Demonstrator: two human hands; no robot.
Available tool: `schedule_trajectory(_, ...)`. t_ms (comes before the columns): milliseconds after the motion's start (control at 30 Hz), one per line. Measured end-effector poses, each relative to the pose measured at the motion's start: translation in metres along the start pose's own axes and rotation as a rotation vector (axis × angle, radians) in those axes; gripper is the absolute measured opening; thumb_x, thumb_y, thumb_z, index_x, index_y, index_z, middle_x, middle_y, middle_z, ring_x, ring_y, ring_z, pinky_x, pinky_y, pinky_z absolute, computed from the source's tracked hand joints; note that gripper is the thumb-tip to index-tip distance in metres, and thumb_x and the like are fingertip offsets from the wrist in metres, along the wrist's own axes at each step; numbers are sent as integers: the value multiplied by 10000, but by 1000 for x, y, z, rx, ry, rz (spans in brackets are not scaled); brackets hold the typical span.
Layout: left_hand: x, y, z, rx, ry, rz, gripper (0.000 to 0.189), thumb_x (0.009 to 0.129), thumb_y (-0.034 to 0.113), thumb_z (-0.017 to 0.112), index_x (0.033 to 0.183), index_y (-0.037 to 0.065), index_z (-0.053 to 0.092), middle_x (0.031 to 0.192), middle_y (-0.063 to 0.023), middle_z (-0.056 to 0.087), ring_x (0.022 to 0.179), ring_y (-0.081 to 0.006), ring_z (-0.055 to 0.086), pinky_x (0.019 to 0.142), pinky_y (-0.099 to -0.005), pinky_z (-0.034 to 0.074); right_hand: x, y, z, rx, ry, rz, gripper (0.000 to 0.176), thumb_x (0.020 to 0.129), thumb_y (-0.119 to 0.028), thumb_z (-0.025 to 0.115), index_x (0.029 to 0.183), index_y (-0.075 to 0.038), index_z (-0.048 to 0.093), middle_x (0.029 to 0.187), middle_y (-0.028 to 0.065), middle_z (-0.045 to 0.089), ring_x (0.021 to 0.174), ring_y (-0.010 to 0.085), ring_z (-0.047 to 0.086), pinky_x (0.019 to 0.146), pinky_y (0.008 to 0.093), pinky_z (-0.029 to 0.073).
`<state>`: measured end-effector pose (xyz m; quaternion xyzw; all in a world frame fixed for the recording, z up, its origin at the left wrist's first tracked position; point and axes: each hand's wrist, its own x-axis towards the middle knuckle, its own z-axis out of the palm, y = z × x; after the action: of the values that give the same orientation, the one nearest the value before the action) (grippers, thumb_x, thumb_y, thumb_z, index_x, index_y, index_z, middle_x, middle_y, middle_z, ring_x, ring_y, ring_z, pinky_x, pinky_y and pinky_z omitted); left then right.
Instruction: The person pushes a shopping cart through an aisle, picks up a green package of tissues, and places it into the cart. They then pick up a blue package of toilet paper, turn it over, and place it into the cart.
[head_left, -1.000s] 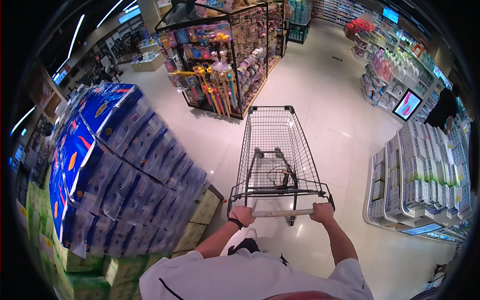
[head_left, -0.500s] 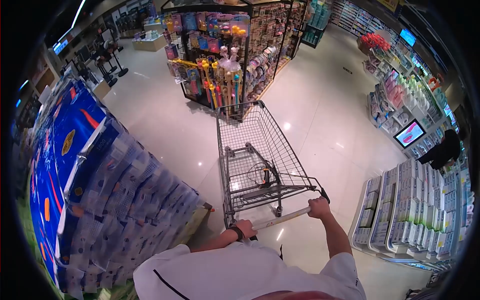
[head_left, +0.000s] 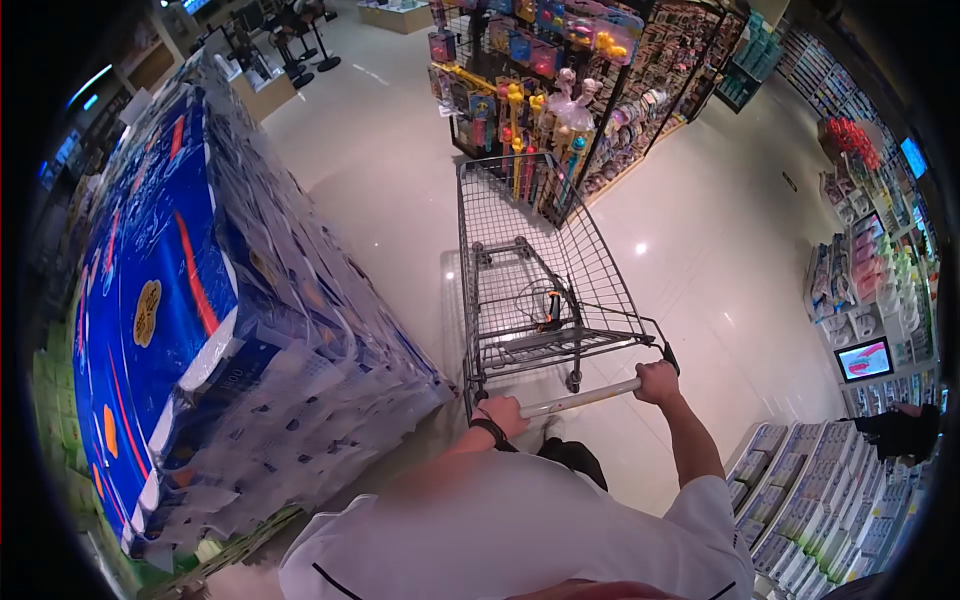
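Both my hands grip the light-coloured handle (head_left: 580,398) of a wire shopping cart (head_left: 610,285) in front of me. My left hand (head_left: 502,415), with a dark band at the wrist, is closed around the handle's left end. Around the right end, close to the black corner piece, my right hand (head_left: 657,382) is closed as well. Inside the cart basket, near the handle, lies a small black and orange object with a thin dark loop (head_left: 550,308). The cart's far end overlaps the toy rack in this view.
A tall stack of blue and white wrapped packs (head_left: 290,400) stands close on my left. Ahead is a rack of hanging toys (head_left: 530,115). At right are shelves of boxes (head_left: 790,490), a small screen (head_left: 864,360) and a person in dark clothes (head_left: 895,432). Pale glossy floor (head_left: 690,270) runs between.
The cart and I have moved forward, nearer the toy rack, and the view has turned left. The blue stack looms larger. Both hands keep their hold on the handle.
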<state>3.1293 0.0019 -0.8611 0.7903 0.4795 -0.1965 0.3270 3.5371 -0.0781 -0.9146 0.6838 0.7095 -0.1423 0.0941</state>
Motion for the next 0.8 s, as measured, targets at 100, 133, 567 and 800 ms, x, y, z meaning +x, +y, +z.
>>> schedule_trajectory(100,22,-4,-29,-27,26,-34,452,808,499,714,984,93,804,977,-233,753,970,-400,738,892,-486,589,56,17,-9,10,102,-100,152,657,-234,687,755,-134,625,664,82,677,635,316,677,679,451,525)
schedule_trajectory(133,32,-5,-36,-15,40,-46,449,804,504,727,990,102,804,970,-222,757,953,-398,740,887,-488,590,75,22,-14,-10,105,-116,160,654,-236,686,757,-132,620,662,83,675,636,318,676,678,451,525)
schedule_trajectory(567,182,-38,-148,-126,235,-284,410,789,474,721,986,126,813,958,-197,767,931,-374,747,884,-491,591,370,63,-106,8,203,-397,161,617,-232,671,744,-133,663,690,87,698,676,315,696,715,413,529)
schedule_trajectory(800,224,-88,-230,-51,285,-421,390,808,489,691,1021,185,812,942,-173,769,918,-368,747,883,-500,590,493,23,-151,34,236,-529,190,637,-270,660,745,-115,650,703,100,700,676,343,690,682,453,556)
